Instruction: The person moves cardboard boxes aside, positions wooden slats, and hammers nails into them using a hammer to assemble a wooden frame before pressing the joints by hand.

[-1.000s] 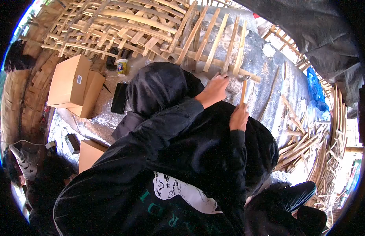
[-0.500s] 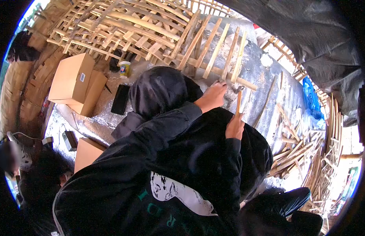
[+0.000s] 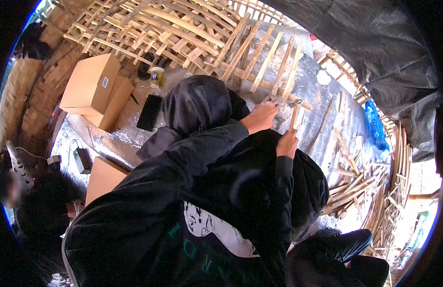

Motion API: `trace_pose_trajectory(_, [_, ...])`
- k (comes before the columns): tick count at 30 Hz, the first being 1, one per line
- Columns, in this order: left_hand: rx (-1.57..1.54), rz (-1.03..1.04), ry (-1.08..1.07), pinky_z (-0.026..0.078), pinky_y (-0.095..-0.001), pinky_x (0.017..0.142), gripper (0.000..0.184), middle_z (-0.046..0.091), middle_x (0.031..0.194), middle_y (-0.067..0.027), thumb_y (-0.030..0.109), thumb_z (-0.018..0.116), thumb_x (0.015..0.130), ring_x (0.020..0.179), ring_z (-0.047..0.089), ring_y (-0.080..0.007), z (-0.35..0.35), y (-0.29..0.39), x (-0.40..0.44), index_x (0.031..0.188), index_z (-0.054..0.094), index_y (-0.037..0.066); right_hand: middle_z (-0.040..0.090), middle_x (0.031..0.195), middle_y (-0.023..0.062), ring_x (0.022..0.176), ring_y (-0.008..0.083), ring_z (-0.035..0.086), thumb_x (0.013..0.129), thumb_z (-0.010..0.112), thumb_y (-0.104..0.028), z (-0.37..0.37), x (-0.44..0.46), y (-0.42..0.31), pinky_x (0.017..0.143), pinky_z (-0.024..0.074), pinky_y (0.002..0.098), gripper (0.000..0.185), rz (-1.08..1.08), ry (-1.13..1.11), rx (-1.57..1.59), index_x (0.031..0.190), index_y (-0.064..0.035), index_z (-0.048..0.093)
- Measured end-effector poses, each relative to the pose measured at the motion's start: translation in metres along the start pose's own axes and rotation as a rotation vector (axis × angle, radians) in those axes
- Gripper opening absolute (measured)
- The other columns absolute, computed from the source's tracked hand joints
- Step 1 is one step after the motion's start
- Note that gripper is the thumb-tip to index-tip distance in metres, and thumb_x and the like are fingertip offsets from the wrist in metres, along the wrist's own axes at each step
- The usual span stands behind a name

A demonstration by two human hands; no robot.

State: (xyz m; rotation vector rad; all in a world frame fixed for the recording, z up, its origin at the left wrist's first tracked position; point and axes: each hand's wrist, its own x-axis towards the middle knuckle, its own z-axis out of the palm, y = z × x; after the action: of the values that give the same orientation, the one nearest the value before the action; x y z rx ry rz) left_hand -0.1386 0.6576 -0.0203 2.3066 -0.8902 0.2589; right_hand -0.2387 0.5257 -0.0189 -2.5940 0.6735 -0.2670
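My right hand (image 3: 287,144) is closed around the wooden handle of a hammer (image 3: 293,118). The metal hammer head lies close to the near end of a wooden rail (image 3: 303,103), which carries several parallel slats (image 3: 264,62). Just left of the hammer, my left hand (image 3: 262,116) is bent with its fingers together at the rail. Whatever sits between those fingertips is too small to make out. Black sleeves cover both arms.
Latticed wooden panels (image 3: 154,28) lie at the back. Cardboard boxes (image 3: 87,86), a black phone-like slab (image 3: 149,112) and a yellow-labelled tub (image 3: 156,76) are to the left. Loose wood strips (image 3: 355,191) and a blue plastic bag (image 3: 374,125) lie right. Another person (image 3: 40,205) sits lower left.
My right hand and the hammer have moved slightly upward in the view, and the hammer head now shows beside the rail. My left hand stays at the rail; the whole view has shifted a little.
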Motion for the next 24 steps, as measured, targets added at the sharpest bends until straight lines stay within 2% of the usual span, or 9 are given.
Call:
trace_pose_trajectory(2, [-0.004, 0.028, 0.023, 0.053, -0.0431, 0.088, 0.024, 0.057, 0.106, -0.0181, 0.0, 0.061, 0.07, 0.107, 0.056, -0.0383, -0.001, -0.002, -0.003, 0.093, 0.06, -0.005, 0.064, 0.088, 0.0314, 0.08, 0.048, 0.065, 0.1, 0.046, -0.018, 0.005, 0.0, 0.005, 0.068, 0.053, 0.0565, 0.021, -0.071, 0.031, -0.069, 0.109, 0.0012, 0.046])
trace_pose_trajectory(5, [-0.002, 0.041, 0.025, 0.053, -0.0437, 0.087, 0.023, 0.057, 0.105, -0.0181, 0.0, 0.061, 0.069, 0.105, 0.056, -0.0382, -0.004, -0.003, -0.002, 0.091, 0.06, -0.005, 0.063, 0.09, 0.0337, 0.087, 0.0522, 0.062, 0.1, 0.047, -0.02, -0.009, -0.01, -0.003, 0.073, 0.0491, 0.0593, 0.024, -0.005, -0.005, -0.059, 0.106, 0.0032, 0.047])
trace_pose_trajectory(9, [0.008, 0.041, 0.012, 0.052, -0.0447, 0.086, 0.022, 0.057, 0.103, -0.0184, -0.001, 0.061, 0.067, 0.103, 0.056, -0.0384, -0.003, -0.001, 0.0, 0.089, 0.059, -0.006, 0.063, 0.089, 0.0333, 0.085, 0.0517, 0.062, 0.099, 0.047, -0.02, -0.019, -0.022, -0.004, 0.071, 0.0492, 0.0588, 0.024, -0.024, -0.035, -0.073, 0.106, 0.0036, 0.047])
trace_pose_trajectory(11, [0.01, 0.026, -0.001, 0.052, -0.0448, 0.086, 0.022, 0.057, 0.103, -0.0184, -0.001, 0.061, 0.067, 0.103, 0.056, -0.0384, -0.004, 0.002, -0.001, 0.089, 0.059, -0.006, 0.064, 0.09, 0.03, 0.08, 0.0478, 0.066, 0.1, 0.046, -0.017, -0.013, -0.018, -0.001, 0.067, 0.0559, 0.053, 0.021, -0.09, -0.012, -0.161, 0.109, 0.0018, 0.046])
trace_pose_trajectory(13, [0.014, 0.012, -0.015, 0.052, -0.0448, 0.085, 0.022, 0.057, 0.103, -0.0184, -0.001, 0.06, 0.068, 0.103, 0.056, -0.0383, 0.002, -0.002, -0.001, 0.089, 0.059, -0.006, 0.064, 0.09, 0.0297, 0.081, 0.0477, 0.066, 0.1, 0.046, -0.016, -0.011, -0.012, -0.002, 0.068, 0.0559, 0.0533, 0.02, -0.085, -0.022, -0.145, 0.109, 0.0018, 0.046])
trace_pose_trajectory(15, [0.029, 0.111, 0.022, 0.052, -0.0449, 0.084, 0.022, 0.057, 0.103, -0.0187, -0.001, 0.06, 0.067, 0.101, 0.057, -0.0389, 0.003, -0.004, -0.001, 0.089, 0.059, -0.007, 0.064, 0.09, 0.0294, 0.082, 0.0476, 0.066, 0.099, 0.046, -0.015, -0.008, -0.01, -0.002, 0.069, 0.0558, 0.0536, 0.019, -0.077, -0.033, -0.131, 0.108, 0.0018, 0.046])
trace_pose_trajectory(17, [0.007, 0.096, 0.022, 0.052, -0.0451, 0.084, 0.022, 0.057, 0.102, -0.0193, -0.001, 0.06, 0.067, 0.1, 0.057, -0.0394, 0.001, -0.001, -0.001, 0.089, 0.059, -0.008, 0.063, 0.084, 0.0309, 0.081, 0.0506, 0.062, 0.098, 0.048, -0.016, -0.007, -0.01, -0.002, 0.071, 0.0495, 0.0579, 0.021, -0.049, -0.002, -0.07, 0.101, 0.0044, 0.048])
trace_pose_trajectory(20, [-0.036, 0.081, 0.007, 0.051, -0.0456, 0.084, 0.022, 0.057, 0.101, -0.0215, -0.002, 0.06, 0.067, 0.098, 0.058, -0.0402, 0.002, 0.002, -0.001, 0.088, 0.059, -0.008, 0.065, 0.089, 0.0281, 0.083, 0.0476, 0.066, 0.098, 0.043, -0.013, -0.007, -0.01, -0.007, 0.07, 0.0554, 0.0547, 0.018, -0.023, -0.011, -0.13, 0.107, 0.0023, 0.046])
trace_pose_trajectory(24, [-0.001, 0.114, -0.011, 0.052, -0.0447, 0.084, 0.025, 0.058, 0.101, -0.022, -0.001, 0.062, 0.066, 0.098, 0.059, -0.0394, -0.001, 0.006, -0.004, 0.09, 0.06, -0.009, 0.065, 0.087, 0.03, 0.082, 0.0486, 0.066, 0.098, 0.042, -0.012, 0.003, 0.0, 0.0, 0.07, 0.0544, 0.0557, 0.018, -0.056, 0.009, -0.074, 0.108, 0.0025, 0.046])
